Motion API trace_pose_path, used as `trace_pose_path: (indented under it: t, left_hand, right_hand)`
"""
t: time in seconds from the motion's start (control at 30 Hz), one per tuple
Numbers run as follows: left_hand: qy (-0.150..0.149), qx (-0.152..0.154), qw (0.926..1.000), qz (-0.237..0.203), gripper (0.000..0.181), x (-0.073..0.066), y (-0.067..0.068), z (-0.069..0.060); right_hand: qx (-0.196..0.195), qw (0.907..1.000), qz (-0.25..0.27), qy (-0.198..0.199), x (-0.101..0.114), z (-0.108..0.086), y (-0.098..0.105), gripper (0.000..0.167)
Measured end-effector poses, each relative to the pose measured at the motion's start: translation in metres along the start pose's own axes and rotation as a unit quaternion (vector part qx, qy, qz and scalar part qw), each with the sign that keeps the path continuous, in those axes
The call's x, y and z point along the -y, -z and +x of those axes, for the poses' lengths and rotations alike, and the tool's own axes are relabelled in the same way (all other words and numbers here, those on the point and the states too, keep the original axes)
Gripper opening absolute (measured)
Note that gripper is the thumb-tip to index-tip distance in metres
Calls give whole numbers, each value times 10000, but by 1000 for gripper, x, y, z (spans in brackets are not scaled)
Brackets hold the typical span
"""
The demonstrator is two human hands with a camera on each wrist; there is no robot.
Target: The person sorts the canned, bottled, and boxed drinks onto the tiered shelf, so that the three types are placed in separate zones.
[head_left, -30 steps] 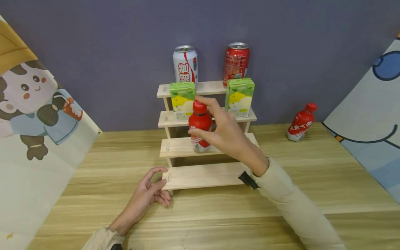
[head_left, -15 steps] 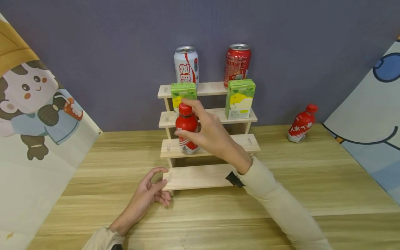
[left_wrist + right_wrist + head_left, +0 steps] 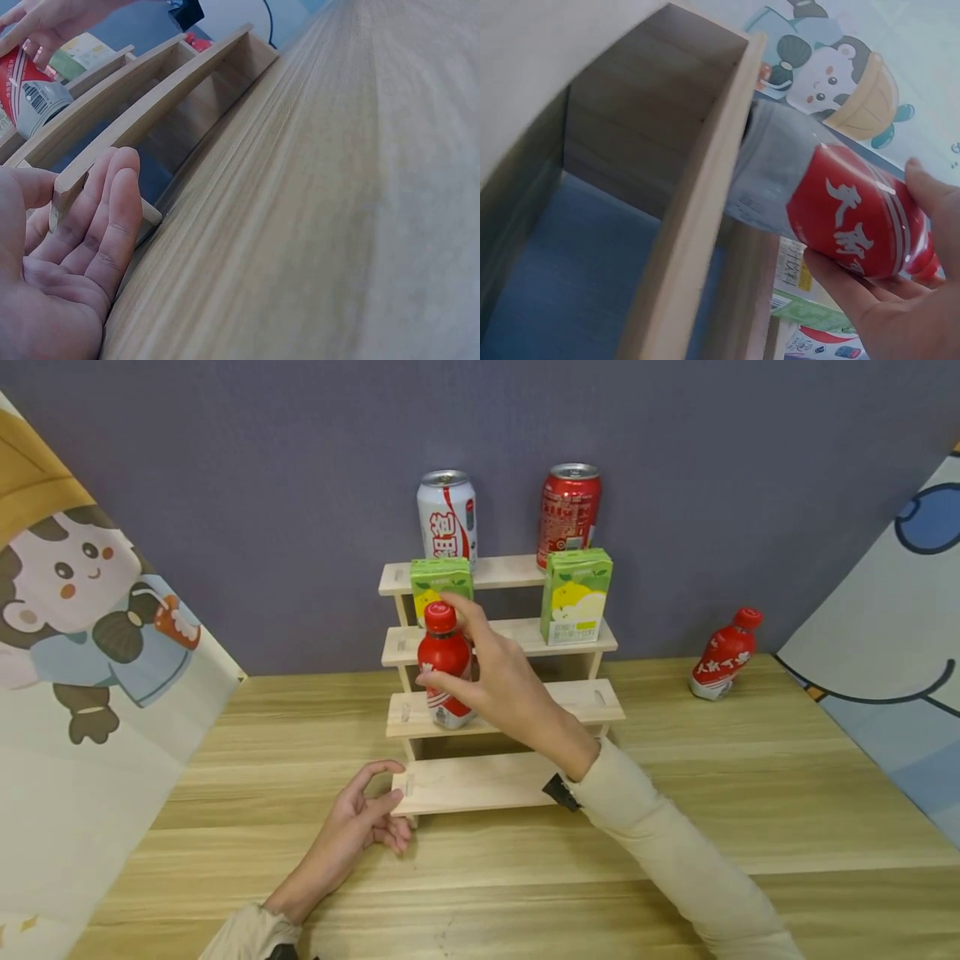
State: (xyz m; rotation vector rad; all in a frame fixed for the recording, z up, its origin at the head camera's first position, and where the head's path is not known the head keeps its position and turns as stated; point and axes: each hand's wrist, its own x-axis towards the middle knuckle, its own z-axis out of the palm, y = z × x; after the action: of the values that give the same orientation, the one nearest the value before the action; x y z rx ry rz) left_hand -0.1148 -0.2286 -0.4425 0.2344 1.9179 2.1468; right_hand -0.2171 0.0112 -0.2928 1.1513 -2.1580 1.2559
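My right hand grips a red drink bottle with a red cap, thumb on one side and fingers on the other. The bottle is upright on the left part of the second step from the bottom of a wooden tiered shelf. In the right wrist view the base of the bottle meets the board's edge. At the shelf's lower left corner, my left hand holds the end of the lowest board. In the left wrist view the thumb lies on the board and the fingers are beneath it.
On the top step stand a white can and a red can. Two green juice boxes, one left and one right, occupy the step below. Another red bottle stands on the table at right. A dark wall is behind.
My right hand has moved left along the second step with the red bottle, then barely shifted in the last half second. The left hand has stayed at the board's corner.
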Motion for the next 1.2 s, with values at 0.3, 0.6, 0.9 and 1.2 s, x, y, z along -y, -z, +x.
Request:
trace_pose_path:
  t: [0.3, 0.6, 0.9, 1.2]
  left_hand:
    - [-44, -4, 10000, 32, 46, 0, 0, 1]
    - [-50, 11, 10000, 36, 46, 0, 1, -1]
    - [-71, -7, 9999, 74, 45, -1, 1, -1]
    - [-21, -35, 10000, 38, 46, 0, 0, -1]
  right_hand:
    - [85, 9992, -360, -128, -2, -7, -2, 100]
    - [306, 9961, -665, -488, -6, -20, 2, 100]
    - [392, 9939, -912, -471, -7, -32, 13, 88]
    - [193, 9897, -1393, -274, -2, -37, 46, 70]
